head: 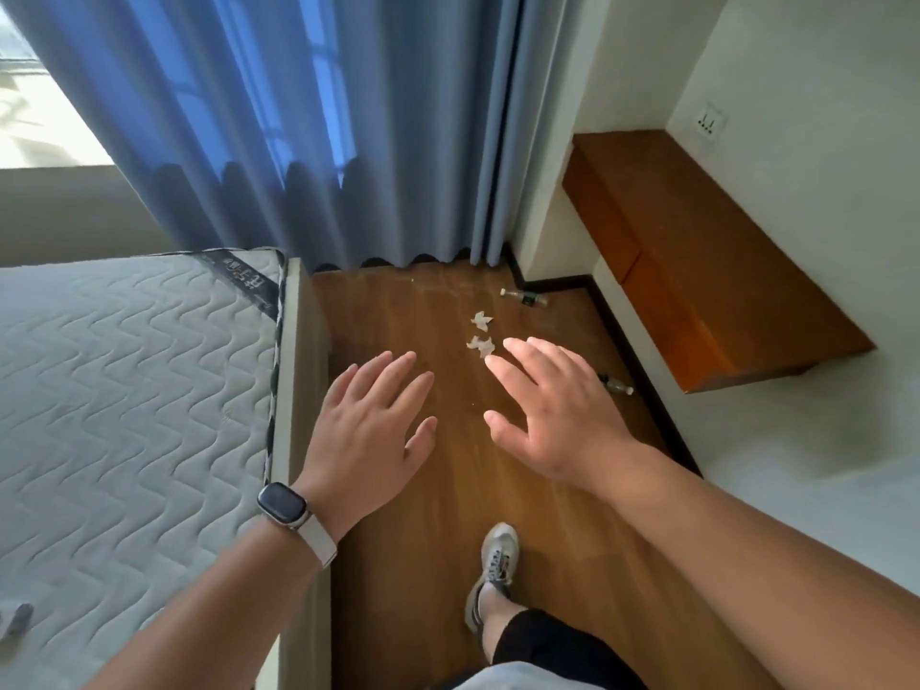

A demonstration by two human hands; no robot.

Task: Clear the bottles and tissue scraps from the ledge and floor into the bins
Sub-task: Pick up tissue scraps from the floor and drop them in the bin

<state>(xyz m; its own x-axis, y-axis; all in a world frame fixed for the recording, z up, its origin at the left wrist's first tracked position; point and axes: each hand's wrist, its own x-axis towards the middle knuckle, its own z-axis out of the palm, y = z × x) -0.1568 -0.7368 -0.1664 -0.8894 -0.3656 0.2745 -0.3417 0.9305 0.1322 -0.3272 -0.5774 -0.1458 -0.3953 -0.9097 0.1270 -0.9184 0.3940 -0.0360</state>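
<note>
Two white tissue scraps lie on the wooden floor: one (481,319) farther off, one (481,345) just beyond my right fingertips. A clear bottle with a dark label (525,296) lies on its side near the curtain. A second clear bottle (616,384) lies by the dark skirting, partly hidden behind my right hand. My left hand (371,433), with a watch on its wrist, and my right hand (550,408) hover above the floor, palms down, fingers spread, holding nothing. No bin is in view.
A quilted mattress (124,390) on a bed frame borders the floor strip on the left. Blue curtains (298,141) hang at the far end. A brown wooden ledge (697,271) juts from the right wall. My foot in a grey sneaker (495,560) stands below.
</note>
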